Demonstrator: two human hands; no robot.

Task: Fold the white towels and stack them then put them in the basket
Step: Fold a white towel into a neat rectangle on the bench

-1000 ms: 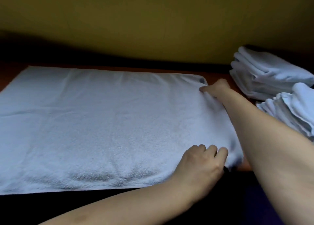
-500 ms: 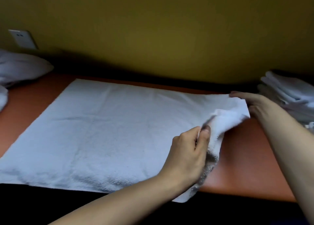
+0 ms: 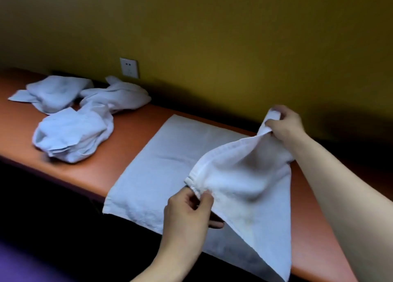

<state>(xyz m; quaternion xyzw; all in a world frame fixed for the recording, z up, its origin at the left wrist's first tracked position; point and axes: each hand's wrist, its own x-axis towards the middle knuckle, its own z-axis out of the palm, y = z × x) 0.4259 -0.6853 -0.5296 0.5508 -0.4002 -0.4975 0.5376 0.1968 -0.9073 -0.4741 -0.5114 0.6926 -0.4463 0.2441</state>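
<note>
While earlier flat, the towel [image 3: 240, 175] edge now rises, pinched by left hand [image 3: 187, 213] and right hand [image 3: 285, 124].

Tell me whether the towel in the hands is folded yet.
Mid-fold: the towel has its right edge lifted by the left hand and right hand; the rest lies flat.

The left hand [image 3: 188, 212] is reaching in from the lower edge on a bare forearm, back of the hand toward the camera, thumb and curled fingers [image 3: 207, 197] pinching shut. The right hand [image 3: 286, 125] is raised higher and farther forward, wrist bent, with its fingers closed in a pinch at the left side of the fist. The right forearm is stretching diagonally in from the lower right corner. The two hands are well apart.
</note>
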